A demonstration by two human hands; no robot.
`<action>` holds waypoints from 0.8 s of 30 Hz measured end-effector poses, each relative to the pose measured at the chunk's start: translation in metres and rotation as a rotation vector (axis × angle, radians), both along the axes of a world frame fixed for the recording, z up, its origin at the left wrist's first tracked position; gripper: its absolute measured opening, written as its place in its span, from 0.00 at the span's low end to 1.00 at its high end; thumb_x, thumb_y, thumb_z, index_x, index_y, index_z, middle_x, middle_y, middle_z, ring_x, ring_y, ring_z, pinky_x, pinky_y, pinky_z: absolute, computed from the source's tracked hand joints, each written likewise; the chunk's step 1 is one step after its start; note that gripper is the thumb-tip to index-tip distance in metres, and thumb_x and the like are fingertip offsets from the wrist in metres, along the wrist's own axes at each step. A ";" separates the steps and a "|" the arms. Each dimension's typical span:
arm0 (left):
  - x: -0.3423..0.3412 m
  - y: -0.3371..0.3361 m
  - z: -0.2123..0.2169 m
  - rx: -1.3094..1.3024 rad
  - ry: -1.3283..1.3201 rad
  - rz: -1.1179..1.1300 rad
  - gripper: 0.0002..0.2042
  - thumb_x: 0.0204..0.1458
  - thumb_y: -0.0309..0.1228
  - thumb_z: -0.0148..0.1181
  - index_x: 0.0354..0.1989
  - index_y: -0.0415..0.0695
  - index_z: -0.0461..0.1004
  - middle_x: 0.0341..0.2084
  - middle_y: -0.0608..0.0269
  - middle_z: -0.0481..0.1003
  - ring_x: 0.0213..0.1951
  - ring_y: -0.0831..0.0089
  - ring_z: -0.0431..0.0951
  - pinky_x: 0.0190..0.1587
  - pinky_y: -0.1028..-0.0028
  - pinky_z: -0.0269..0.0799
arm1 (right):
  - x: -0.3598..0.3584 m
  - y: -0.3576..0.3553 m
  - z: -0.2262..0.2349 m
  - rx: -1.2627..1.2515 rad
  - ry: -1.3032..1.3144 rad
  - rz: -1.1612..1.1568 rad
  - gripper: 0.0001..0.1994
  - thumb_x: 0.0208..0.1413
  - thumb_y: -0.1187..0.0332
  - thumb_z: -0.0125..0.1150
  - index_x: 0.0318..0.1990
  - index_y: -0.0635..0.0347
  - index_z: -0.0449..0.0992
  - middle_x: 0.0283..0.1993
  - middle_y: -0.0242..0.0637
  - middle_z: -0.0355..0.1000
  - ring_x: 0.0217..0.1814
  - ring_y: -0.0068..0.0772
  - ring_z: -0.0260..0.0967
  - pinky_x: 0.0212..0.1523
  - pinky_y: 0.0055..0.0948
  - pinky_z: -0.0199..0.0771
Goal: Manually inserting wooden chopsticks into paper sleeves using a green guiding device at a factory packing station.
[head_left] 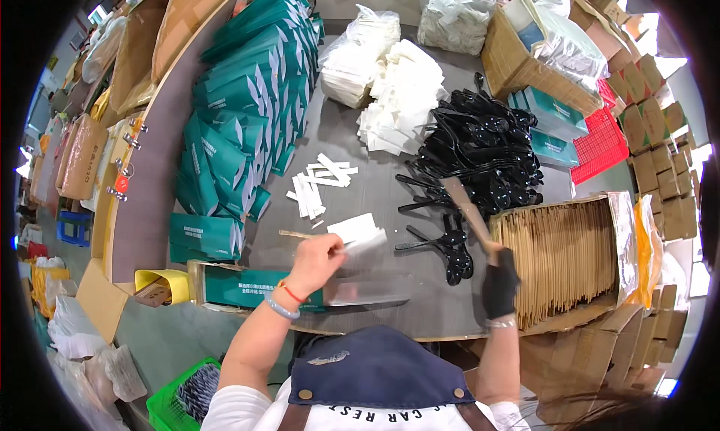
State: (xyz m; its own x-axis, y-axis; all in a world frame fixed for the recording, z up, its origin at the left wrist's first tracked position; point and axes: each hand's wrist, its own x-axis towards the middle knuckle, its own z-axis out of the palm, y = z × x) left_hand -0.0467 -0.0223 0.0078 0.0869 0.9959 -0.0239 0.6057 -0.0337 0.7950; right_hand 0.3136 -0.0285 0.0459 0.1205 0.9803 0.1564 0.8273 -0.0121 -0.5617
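My left hand is bare, its fingers closed at the edge of a blurred white paper packet. A thin tan stick juts out to the left of those fingers; whether they grip it too, I cannot tell. In a black glove, my right hand is closed on a long flat tan strip pointing up and left. Just right of it stands an opened carton of upright tan strips. Between my hands lie several black plastic spoons. A clear plastic sleeve lies near the table's front edge.
Green printed sleeves are stacked at the left, beside a raised panel. Small white strips lie mid-table. White packets and a heap of black spoons sit behind. A red basket stands far right.
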 end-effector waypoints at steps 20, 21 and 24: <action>0.017 -0.089 0.017 0.282 0.494 -0.334 0.25 0.38 0.36 0.69 0.50 0.50 0.74 0.52 0.71 0.71 0.49 0.65 0.68 0.49 0.64 0.60 | -0.130 0.007 -0.026 -0.347 0.092 0.708 0.05 0.51 0.67 0.63 0.33 0.57 0.78 0.32 0.41 0.72 0.33 0.46 0.72 0.35 0.38 0.70; 0.012 -0.092 0.009 0.229 0.578 -0.340 0.27 0.40 0.38 0.68 0.53 0.49 0.72 0.56 0.73 0.67 0.52 0.66 0.65 0.52 0.63 0.56 | -0.126 0.003 -0.028 -0.226 0.207 0.602 0.06 0.52 0.70 0.61 0.36 0.60 0.76 0.31 0.43 0.71 0.33 0.46 0.72 0.35 0.37 0.70; -0.004 -0.097 0.015 0.244 0.616 -0.301 0.28 0.40 0.39 0.68 0.53 0.49 0.72 0.56 0.74 0.67 0.52 0.65 0.65 0.51 0.62 0.57 | -0.101 -0.007 -0.028 0.061 0.313 0.458 0.09 0.54 0.75 0.58 0.43 0.65 0.73 0.31 0.45 0.68 0.33 0.47 0.69 0.33 0.35 0.69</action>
